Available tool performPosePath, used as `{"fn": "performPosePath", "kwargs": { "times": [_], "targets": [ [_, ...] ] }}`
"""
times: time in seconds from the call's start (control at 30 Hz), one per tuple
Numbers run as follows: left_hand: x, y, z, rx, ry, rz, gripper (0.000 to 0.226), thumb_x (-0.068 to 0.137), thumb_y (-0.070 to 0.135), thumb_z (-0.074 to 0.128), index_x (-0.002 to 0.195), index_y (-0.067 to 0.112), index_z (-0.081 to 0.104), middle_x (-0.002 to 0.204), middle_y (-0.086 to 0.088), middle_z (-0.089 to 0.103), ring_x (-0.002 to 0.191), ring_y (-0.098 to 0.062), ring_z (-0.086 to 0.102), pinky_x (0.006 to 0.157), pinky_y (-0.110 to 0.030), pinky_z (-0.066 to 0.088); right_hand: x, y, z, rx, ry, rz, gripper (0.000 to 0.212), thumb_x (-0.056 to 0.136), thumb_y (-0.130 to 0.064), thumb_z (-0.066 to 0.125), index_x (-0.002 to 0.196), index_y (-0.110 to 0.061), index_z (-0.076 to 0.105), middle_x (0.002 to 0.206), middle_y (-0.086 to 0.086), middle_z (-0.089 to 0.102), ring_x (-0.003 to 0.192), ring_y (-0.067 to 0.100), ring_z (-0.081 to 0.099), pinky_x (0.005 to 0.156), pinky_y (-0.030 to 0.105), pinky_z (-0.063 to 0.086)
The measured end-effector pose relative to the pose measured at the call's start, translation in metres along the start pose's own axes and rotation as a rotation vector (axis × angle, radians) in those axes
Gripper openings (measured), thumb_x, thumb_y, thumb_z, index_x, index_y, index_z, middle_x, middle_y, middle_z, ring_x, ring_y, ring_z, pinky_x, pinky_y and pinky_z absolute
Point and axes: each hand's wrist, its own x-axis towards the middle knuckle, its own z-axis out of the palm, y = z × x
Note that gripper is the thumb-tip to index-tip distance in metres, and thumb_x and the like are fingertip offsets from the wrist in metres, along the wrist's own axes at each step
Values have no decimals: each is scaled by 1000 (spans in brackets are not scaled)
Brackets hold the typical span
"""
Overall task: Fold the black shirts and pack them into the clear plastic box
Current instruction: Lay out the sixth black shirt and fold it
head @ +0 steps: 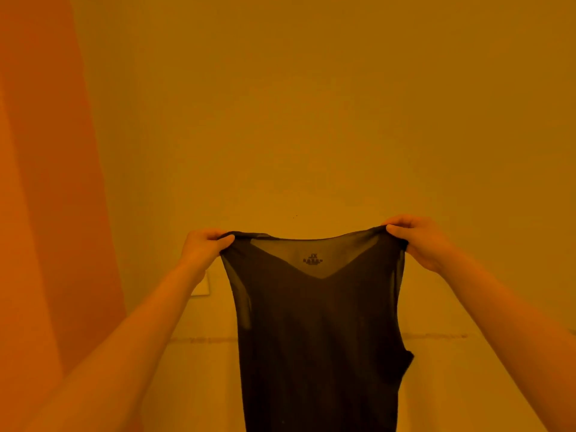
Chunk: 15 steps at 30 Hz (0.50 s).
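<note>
Since folding goes easier from a flat hang, the black shirt [318, 332] dangled at 6 o'clock, left hand [204, 247] and right hand [417, 240] each with a pinching grip on a shoulder (box wasn't visible anywhere) against the wall [311, 104].

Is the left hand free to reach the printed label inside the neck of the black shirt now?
Probably not: the left hand grips one shoulder of the black shirt, and would need to let go. Nothing else blocks the label.
</note>
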Motion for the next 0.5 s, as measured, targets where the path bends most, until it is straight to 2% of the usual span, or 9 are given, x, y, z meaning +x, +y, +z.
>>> {"fn": "performPosePath", "kwargs": {
  "times": [0.1,0.2,0.3,0.4,0.5],
  "targets": [
    [-4,8,-4,-129,-61,-87,6,88,7,60,84,11,62,82,-3,62,78,-13,59,63,-20,46,3,0,0,-56,-10,22,21,87,5,54,75,-12,59,52,-8,62,56,5,59,51,13,47],
    [-4,12,-8,-242,-74,-163,3,87,9,60,87,12,62,84,-2,63,78,-11,59,65,-24,45,7,-3,-1,56,-20,21,24,84,12,52,79,-11,57,53,-8,64,51,2,61,51,12,49],
    [-2,13,-12,-261,-88,-175,6,87,6,60,86,12,61,86,-5,64,79,-12,60,67,-23,50,9,-7,1,86,-87,31,30,82,16,51,83,-12,60,71,2,67,61,6,64,54,13,52],
    [1,17,-14,-199,-110,-139,10,86,2,59,95,6,62,89,-8,63,81,-14,61,70,-20,52,11,-7,0,-249,-190,9,30,82,12,56,89,-15,65,92,6,63,83,10,59,66,17,52],
    [4,19,-16,11,-108,-45,17,86,2,60,101,8,62,83,-5,61,79,-14,58,70,-20,49,13,-9,-3,-597,-229,-35,22,82,4,62,79,-17,67,81,2,64,78,13,57,70,24,46]
  ]
}}
